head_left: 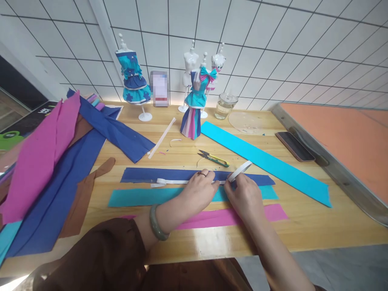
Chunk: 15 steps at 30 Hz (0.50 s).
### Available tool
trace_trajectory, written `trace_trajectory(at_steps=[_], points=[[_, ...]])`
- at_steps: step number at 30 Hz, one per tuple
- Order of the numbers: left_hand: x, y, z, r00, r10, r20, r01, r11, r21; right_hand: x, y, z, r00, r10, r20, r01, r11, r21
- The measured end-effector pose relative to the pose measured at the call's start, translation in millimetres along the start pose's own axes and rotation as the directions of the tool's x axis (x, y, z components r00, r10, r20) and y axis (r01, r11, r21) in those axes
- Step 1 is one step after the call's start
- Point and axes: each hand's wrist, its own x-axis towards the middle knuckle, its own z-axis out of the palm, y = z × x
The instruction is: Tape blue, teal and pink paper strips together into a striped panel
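Blue cloth, dark in tone, lies as a long strip [144,175] on the wooden table [303,226], and from where I stand its long axis runs from left to right, across the person's front. Along its near edge goes a narrow white tape [178,182], in the same direction, with a loose curl toward its left end. Both hands are directly at this line: the left nearer to the loose end, the right nearer to the roll.

The left hand [200,186] is bent over the tape, fingers down; whether they pinch or only press, I cannot tell, because the hand itself covers them. The right hand [245,193], just beside, grips the tape roll [239,171] between thumb and fingers, tilted above the strip's right part. Closer to the body, a teal strip [136,197] and a pink strip [275,212] lie almost parallel, partly covered. Beyond the blue cloth rest small scissors [215,159].
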Motion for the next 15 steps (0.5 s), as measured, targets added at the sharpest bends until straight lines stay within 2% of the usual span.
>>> trace_trajectory(at_steps=[10, 15], points=[[1.5, -0.8, 0.5, 1.0, -0.006, -0.008, 0.006, 1.0, 0.002, 0.8, 1.8, -1.8, 0.991, -0.107, -0.083, 0.093, 0.983, -0.156], [2.0, -1.3, -2.8, 1.0, 0.006, 0.004, -0.006, 1.0, 0.02, -6.4, 9.6, -0.1, 0.989, -0.083, -0.123, 0.055, 0.974, -0.218]])
